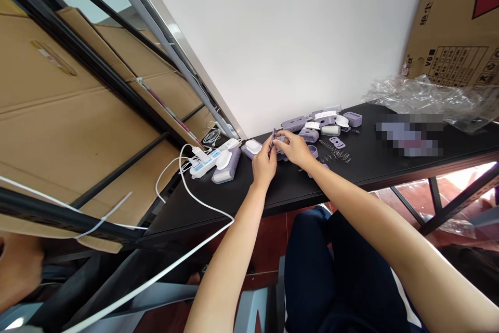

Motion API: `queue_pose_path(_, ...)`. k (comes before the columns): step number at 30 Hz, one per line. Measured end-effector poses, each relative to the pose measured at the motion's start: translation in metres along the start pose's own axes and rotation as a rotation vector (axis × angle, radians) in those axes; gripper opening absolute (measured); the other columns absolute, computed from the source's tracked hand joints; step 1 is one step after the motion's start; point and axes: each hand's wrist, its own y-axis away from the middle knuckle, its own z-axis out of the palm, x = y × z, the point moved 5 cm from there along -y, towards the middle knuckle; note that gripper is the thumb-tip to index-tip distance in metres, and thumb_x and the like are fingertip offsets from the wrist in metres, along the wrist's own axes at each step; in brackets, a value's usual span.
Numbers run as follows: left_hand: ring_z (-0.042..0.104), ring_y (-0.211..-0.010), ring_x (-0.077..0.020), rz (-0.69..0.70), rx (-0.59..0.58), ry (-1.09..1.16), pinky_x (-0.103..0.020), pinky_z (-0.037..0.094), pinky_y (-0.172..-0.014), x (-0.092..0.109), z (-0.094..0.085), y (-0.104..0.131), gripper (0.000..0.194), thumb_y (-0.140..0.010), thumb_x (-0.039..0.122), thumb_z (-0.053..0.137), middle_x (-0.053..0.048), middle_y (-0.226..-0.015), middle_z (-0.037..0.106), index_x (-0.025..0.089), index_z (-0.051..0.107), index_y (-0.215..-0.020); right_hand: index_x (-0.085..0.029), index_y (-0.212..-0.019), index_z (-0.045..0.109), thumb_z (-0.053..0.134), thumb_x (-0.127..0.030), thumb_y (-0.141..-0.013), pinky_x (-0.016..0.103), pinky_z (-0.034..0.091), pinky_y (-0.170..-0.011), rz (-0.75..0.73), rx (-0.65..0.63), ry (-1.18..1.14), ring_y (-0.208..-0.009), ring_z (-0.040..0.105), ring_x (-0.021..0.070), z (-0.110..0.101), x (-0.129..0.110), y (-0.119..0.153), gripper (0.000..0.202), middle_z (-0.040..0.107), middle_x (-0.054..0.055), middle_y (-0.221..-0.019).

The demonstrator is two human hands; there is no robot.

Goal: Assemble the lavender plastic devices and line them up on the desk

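Above the black table (362, 161), my left hand (265, 162) and my right hand (292, 147) meet, both closed on a small purple part (273, 136). My left fingers pinch it from the near side, my right fingertips touch it from the right. Just left of my left hand lies a purple piece with a white top (253, 147). Behind and right of my right hand are several purple housings (309, 135), white bristled pieces (325, 115) and a flat purple plate with holes (337, 142). Several small springs (339, 154) lie beside that plate.
A white power strip (206, 163) with cables stands at the left, a purple device with a white pad (226, 165) beside it. Clear plastic wrap (424, 96) and a large cardboard box (456, 26) are at the right. A white cable (206, 203) crosses the table's left edge.
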Motion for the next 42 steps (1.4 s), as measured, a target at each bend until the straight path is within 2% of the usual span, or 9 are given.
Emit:
queue_pose_path(10,0.075,-0.102,-0.023,-0.011,-0.01,0.03,-0.037,0.059,-0.09,-0.0046,0.0033,0.0004,0.041,-0.101,0.031,0.053,-0.01,-0.118,0.077,0.025,0.062,-0.14,-0.02,-0.103,0.069,0.063,-0.046,-0.086,0.026,0.038,-0.062,0.075,-0.027,-0.167,-0.063,0.054,0.0144,0.0042,0.0069,-0.0044,0.032,0.058,-0.006,-0.064)
queue_pose_path(19,0.075,-0.096,-0.0212,-0.028,-0.003,0.037,-0.035,0.059,-0.088,-0.0046,0.002,-0.0002,0.04,-0.101,0.033,0.054,-0.008,-0.108,0.078,0.024,0.063,-0.139,-0.02,-0.104,0.067,0.064,-0.045,-0.086,0.026,0.036,-0.062,0.079,-0.029,-0.137,-0.062,0.054,0.0141,0.0039,0.0058,-0.0036,0.032,0.056,-0.007,-0.064)
queue_pose_path(26,0.075,-0.096,-0.0216,-0.013,0.017,0.022,-0.035,0.059,-0.088,-0.0047,0.0005,-0.0001,0.038,-0.102,0.033,0.052,-0.008,-0.112,0.078,0.026,0.065,-0.137,-0.02,-0.102,0.068,0.064,-0.045,-0.087,0.027,0.035,-0.061,0.081,-0.046,-0.121,-0.061,0.054,0.0142,0.0044,0.0057,-0.0039,0.029,0.057,-0.006,-0.063)
queue_pose_path(30,0.075,-0.093,-0.0209,-0.017,0.002,0.008,-0.034,0.059,-0.086,-0.004,0.0012,0.0,0.038,-0.102,0.034,0.053,-0.007,-0.106,0.078,0.025,0.064,-0.137,-0.02,-0.103,0.068,0.061,-0.042,-0.09,0.026,0.038,-0.064,0.069,-0.046,-0.12,-0.065,0.057,0.0143,0.0039,0.005,-0.003,0.026,0.063,-0.004,-0.069)
queue_pose_path(35,0.075,-0.098,-0.0224,-0.006,-0.009,-0.03,-0.035,0.058,-0.088,-0.0024,0.001,0.0002,0.037,-0.103,0.034,0.052,-0.009,-0.114,0.077,0.027,0.064,-0.137,-0.02,-0.103,0.067,0.06,-0.041,-0.093,0.026,0.041,-0.07,0.025,-0.047,-0.105,-0.072,0.061,0.0148,0.0043,0.0053,-0.0031,0.024,0.068,-0.002,-0.078)
queue_pose_path(42,0.075,-0.093,-0.0213,0.019,-0.001,-0.046,-0.032,0.058,-0.084,-0.0013,0.0013,0.0013,0.036,-0.103,0.034,0.052,-0.009,-0.111,0.078,0.025,0.065,-0.135,-0.02,-0.102,0.066,0.059,-0.042,-0.094,0.026,0.042,-0.073,0.017,-0.044,-0.091,-0.077,0.063,0.0154,0.005,0.008,-0.0038,0.024,0.07,-0.001,-0.083)
